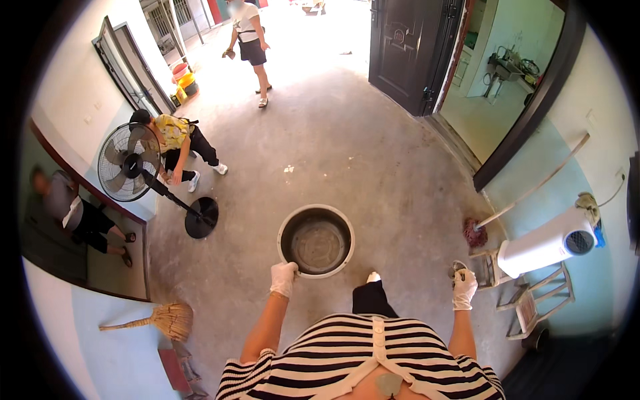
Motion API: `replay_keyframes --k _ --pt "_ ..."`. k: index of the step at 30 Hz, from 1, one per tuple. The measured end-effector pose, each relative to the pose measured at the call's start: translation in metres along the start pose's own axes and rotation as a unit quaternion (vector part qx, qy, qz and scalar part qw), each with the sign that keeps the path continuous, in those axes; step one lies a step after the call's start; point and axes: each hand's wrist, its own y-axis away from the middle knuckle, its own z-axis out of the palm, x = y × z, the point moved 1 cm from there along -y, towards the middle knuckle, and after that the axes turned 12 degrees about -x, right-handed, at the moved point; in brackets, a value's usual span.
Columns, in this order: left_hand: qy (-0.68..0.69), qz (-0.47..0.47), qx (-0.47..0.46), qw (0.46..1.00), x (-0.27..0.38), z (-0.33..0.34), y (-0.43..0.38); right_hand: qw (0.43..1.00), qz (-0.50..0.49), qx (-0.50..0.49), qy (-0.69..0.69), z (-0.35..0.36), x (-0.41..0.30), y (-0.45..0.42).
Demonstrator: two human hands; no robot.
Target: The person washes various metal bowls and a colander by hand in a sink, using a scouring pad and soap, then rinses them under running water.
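Note:
A round metal basin [316,205], dark inside with a pale rim, is in front of me, and its inside looks empty. My left hand [283,280], in a thin white glove, grips the basin's near left rim. Out to the right, my right hand [465,290] wears a similar glove. Its fingers are closed around a small, shiny, dark object [457,266], partly hidden by the hand; its kind is unclear.
At the left stand a pedestal fan [201,217], a seated person [172,131] and a straw broom [172,321]. Another person [247,30] is near the doorway; a third [65,200] is in the left room. A mop [475,234], wooden chairs [530,311] and a white cylindrical appliance [537,250] line the right wall.

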Motion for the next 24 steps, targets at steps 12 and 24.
replay_keyframes --k 12,24 --pt "0.073 -0.088 0.005 0.993 0.141 0.201 -0.185 0.998 -0.01 0.049 -0.025 0.027 0.025 -0.325" --pt "-0.116 -0.057 -0.118 0.985 0.277 0.456 -0.409 0.99 0.128 0.047 0.03 0.002 0.088 -0.578"
